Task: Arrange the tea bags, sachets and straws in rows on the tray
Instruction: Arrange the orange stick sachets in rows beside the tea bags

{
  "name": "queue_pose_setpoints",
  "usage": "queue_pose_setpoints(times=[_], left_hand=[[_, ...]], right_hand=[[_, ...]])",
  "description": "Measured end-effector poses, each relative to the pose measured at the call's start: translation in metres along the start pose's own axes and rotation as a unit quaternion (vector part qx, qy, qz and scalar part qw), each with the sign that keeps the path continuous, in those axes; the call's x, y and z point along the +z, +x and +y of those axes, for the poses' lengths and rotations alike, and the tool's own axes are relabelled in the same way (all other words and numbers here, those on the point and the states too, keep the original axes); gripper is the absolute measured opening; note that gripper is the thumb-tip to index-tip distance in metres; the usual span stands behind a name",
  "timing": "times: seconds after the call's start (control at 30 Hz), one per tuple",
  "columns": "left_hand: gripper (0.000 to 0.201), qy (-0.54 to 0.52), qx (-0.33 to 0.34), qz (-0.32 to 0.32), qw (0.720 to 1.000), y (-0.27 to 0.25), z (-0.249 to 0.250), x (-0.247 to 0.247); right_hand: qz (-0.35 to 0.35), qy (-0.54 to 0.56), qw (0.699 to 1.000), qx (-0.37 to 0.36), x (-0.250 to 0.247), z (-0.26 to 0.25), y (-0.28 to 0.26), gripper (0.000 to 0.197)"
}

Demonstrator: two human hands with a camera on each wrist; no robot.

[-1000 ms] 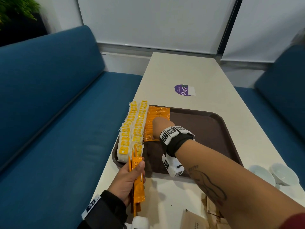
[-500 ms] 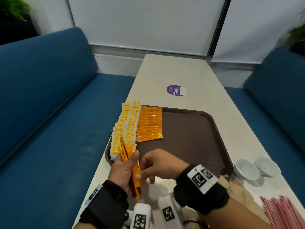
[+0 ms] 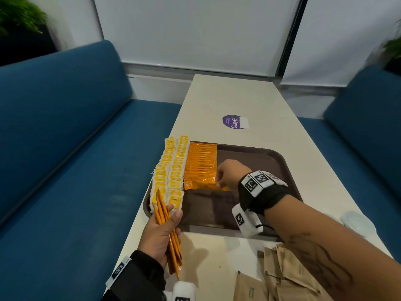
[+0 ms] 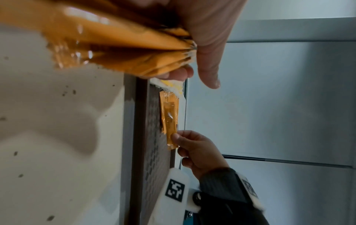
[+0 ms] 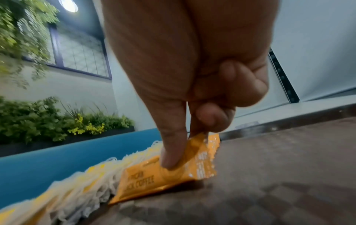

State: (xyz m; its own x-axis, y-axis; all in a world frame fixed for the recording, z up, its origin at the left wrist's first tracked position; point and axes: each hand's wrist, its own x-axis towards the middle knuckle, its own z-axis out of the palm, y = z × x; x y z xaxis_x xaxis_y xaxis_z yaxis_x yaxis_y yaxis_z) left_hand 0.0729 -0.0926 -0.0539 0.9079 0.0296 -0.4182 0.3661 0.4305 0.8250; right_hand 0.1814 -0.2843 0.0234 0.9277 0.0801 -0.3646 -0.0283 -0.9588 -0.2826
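A brown tray (image 3: 260,205) lies on the pale table. Two rows of yellow-and-white tea bags (image 3: 171,172) run along its left edge, with a row of orange coffee sachets (image 3: 201,164) beside them. My right hand (image 3: 219,181) pinches one orange sachet (image 3: 208,185) by its right end at the near end of that row; the sachet (image 5: 169,172) lies low on the tray (image 5: 269,175) against the tea bags (image 5: 77,179). My left hand (image 3: 161,227) grips a bundle of orange sachets (image 3: 169,233) upright at the tray's near left corner, and the bundle (image 4: 119,48) fills the left wrist view.
Brown paper sachets (image 3: 275,276) lie in a loose pile on the table near my right forearm. A white cup (image 3: 358,222) stands at the right edge. A purple sticker (image 3: 233,121) marks the table beyond the tray. Blue sofas flank the table on both sides.
My right hand took one sachet from the bundle in my left hand and carried it forward to the near end of the orange row. The left hand stayed at the tray's corner.
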Motion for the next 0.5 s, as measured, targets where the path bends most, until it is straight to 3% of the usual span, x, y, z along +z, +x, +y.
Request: queue_pose_setpoints(times=[0.2,0.5], left_hand=[[0.027,0.004,0.005,0.009,1.0,-0.001,0.001,-0.003],[0.025,0.026,0.012,0.016,0.999,0.0,0.0,-0.002]], right_hand=[[-0.046,-0.067,0.997,0.012,0.012,-0.015,0.038,0.026],[0.006,-0.082,0.996,0.025,0.018,-0.019,0.052,0.041]])
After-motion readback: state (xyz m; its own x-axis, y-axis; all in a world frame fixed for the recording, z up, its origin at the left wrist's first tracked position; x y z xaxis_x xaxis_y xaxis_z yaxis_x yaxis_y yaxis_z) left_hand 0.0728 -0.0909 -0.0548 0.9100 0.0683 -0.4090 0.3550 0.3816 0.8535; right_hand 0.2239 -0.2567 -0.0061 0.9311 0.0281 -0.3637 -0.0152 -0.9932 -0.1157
